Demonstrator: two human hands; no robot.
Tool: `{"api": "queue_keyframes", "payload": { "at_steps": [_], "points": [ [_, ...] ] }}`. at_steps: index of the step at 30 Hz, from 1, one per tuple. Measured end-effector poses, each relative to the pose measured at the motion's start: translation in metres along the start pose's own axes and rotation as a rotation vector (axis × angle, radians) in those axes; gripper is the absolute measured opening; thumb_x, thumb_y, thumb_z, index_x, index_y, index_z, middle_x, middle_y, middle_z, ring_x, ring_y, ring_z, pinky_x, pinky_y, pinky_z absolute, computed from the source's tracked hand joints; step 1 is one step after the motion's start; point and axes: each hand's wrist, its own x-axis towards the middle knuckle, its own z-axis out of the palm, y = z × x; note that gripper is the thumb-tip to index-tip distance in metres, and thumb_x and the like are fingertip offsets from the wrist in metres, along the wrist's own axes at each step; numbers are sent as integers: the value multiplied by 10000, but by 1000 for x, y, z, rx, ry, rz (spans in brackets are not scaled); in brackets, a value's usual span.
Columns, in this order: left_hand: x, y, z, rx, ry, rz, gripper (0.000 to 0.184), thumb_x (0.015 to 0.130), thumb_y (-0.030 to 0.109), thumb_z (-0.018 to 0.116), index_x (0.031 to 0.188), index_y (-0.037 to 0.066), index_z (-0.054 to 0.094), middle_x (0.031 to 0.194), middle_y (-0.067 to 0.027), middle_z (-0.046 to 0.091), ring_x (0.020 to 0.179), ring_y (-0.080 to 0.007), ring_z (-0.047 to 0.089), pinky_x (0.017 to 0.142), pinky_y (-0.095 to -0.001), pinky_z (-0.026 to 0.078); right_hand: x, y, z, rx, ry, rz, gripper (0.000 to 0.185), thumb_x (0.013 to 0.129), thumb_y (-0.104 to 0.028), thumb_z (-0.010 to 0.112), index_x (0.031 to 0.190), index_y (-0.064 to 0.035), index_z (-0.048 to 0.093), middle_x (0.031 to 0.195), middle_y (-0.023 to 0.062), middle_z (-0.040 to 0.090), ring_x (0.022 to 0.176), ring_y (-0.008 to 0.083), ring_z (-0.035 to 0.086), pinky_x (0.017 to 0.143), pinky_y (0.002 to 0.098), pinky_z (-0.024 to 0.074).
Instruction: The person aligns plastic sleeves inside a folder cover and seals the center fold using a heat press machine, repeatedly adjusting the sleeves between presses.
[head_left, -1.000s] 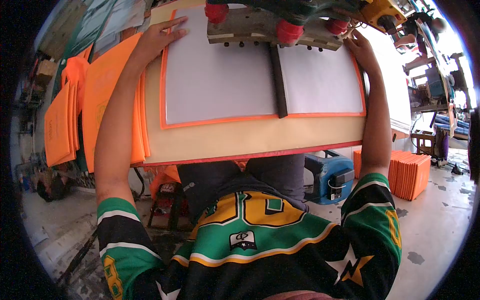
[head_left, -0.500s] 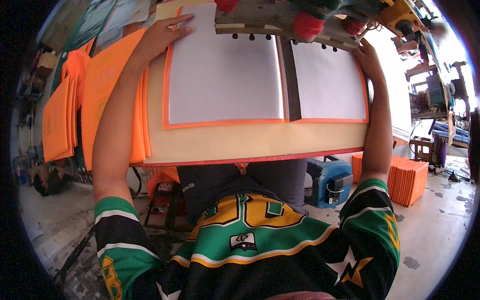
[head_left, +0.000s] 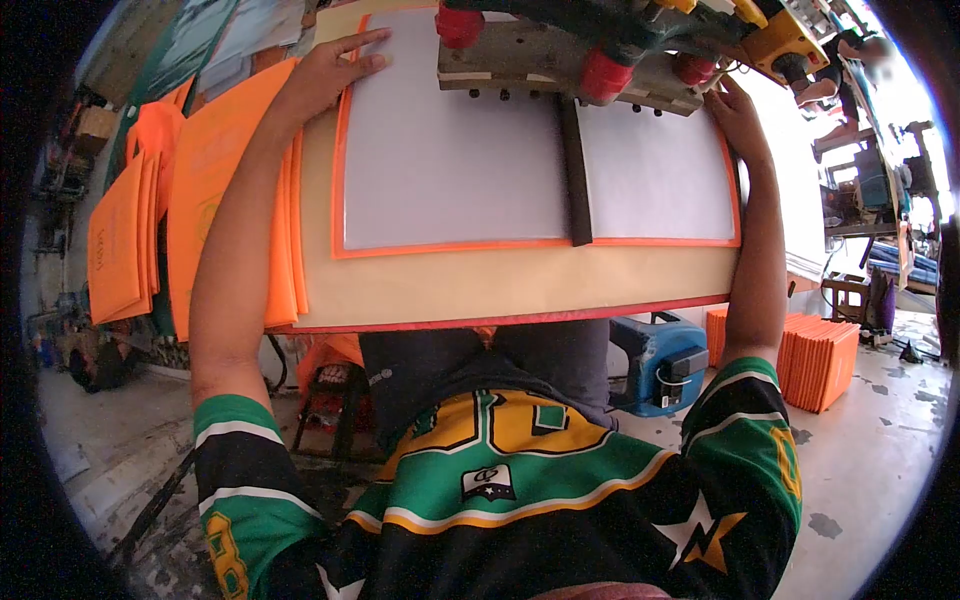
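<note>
An orange-edged sheet with a whitish surface (head_left: 455,170) lies flat on the cream board (head_left: 430,290), crossed by a dark strip (head_left: 578,180). My left hand (head_left: 335,75) rests at its upper left edge, thumb and forefinger apart, holding nothing. At the upper right edge is my right hand (head_left: 735,110), its fingertips partly hidden beside the machine. Over the sheet's far part sits the metal machine head (head_left: 530,60) with red knobs (head_left: 607,75) and small dark bolts below its edge.
Orange folders (head_left: 225,190) hang over the board's left side, with smaller orange ones (head_left: 120,245) beyond. On the floor at right are a blue machine (head_left: 655,365) and a stack of orange pieces (head_left: 815,365). A person (head_left: 850,75) is at the upper right.
The machine head was lower in view a second ago, moved up and right over the sheet, then came down slightly. The sheet appears shifted slightly right; both hands remain at its edges.
</note>
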Motion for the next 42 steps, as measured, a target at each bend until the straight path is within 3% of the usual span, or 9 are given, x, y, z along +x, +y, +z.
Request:
{"api": "queue_keyframes", "payload": {
  "at_steps": [2, 5, 9, 17, 20, 22, 31, 34, 42],
  "points": [
    [-4, 14, -1, 98, -3, -101, 501, 998, 381, 677, 1455, 190, 607, 1210, -96, 723, 996, -133, 669, 917, -307, 536, -4, -5, -1, -13, -1, 1, 416, 1084, -159, 508, 1479, -33, 484, 1078, 139, 736, 893, 120, 665, 793, 284, 541],
    [-5, 13, -2, 75, 19, -59, 575, 951, 496, 706, 1459, 246, 603, 1113, -122, 752, 1006, -155, 694, 944, -303, 508, -9, -14, 1, 65, -14, -5, 405, 1088, -165, 501, 1471, -34, 489, 1075, 140, 735, 895, 122, 665, 791, 287, 546],
    [1, 4, -4, 106, 5, -100, 602, 954, 478, 707, 1490, 241, 568, 1089, -135, 760, 1007, -172, 703, 938, -305, 508, 1, 5, 2, 22, -2, -48, 411, 1087, -185, 518, 1467, -31, 488, 1109, 146, 728, 929, 137, 671, 814, 297, 562],
    [-4, -3, -1, 19, 85, -185, 933, 925, 475, 741, 1606, 19, 298, 1021, -176, 762, 935, -176, 721, 842, -287, 536, -2, -2, 0, 9, 40, -9, 551, 1010, -314, 666, 1488, -88, 508, 1275, 199, 692, 1096, 279, 704, 920, 402, 566],
    [-4, -2, 1, 10, 106, -193, 907, 922, 481, 743, 1575, -13, 352, 1007, -180, 761, 902, -167, 726, 825, -292, 540, -1, -3, 0, 30, -1, 141, 553, 1013, -319, 661, 1487, -81, 505, 1314, 190, 674, 1123, 288, 696, 941, 406, 561],
    [-10, 14, 0, 5, 76, -196, 894, 921, 483, 743, 1552, -34, 378, 1006, -180, 760, 903, -167, 727, 824, -297, 542, -1, 2, 4, -28, 59, -26, 427, 1060, -199, 582, 1440, -29, 491, 1084, 173, 734, 922, 178, 696, 813, 329, 566],
    [-11, 10, 2, -55, 84, -172, 869, 920, 503, 739, 1504, -63, 434, 997, -171, 758, 895, -177, 728, 808, -311, 546, 0, 4, -1, -73, -6, -48, 354, 1061, -215, 580, 1335, 8, 583, 1129, 125, 723, 978, 164, 677, 877, 324, 557],
    [-10, 10, 2, -84, 94, -182, 868, 922, 497, 739, 1508, -61, 427, 1012, -169, 756, 896, -182, 725, 814, -316, 546, 5, 13, 1, -62, 0, -43, 514, 1020, -397, 633, 1394, -44, 608, 1112, 197, 749, 989, 279, 733, 897, 390, 559],
    [-5, -9, 0, -66, 83, -112, 729, 979, 451, 680, 1499, -14, 468, 1026, -158, 753, 873, -172, 720, 790, -294, 539, 1, 5, 0, -143, 33, -46, 516, 1019, -376, 638, 1429, -67, 589, 1118, 202, 746, 944, 257, 739, 876, 391, 569]
  ]
}}
